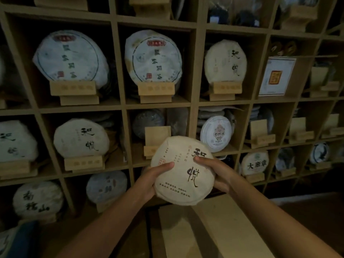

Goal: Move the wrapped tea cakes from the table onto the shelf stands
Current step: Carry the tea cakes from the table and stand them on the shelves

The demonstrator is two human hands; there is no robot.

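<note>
A round tea cake (181,169) in cream paper with black calligraphy is held upright in front of the shelf. My left hand (151,180) grips its left edge, thumb across the face. My right hand (214,172) grips its right edge the same way. Just behind and above the cake stands a bare wooden stand (157,139) in the middle cubby of the second row. Its lower part is hidden by the cake.
The wooden grid shelf (194,105) holds wrapped cakes on stands in most cubbies, such as a matching cake (81,139) to the left. Bare stands (259,135) sit in cubbies to the right. A pale table top (214,229) lies below my arms.
</note>
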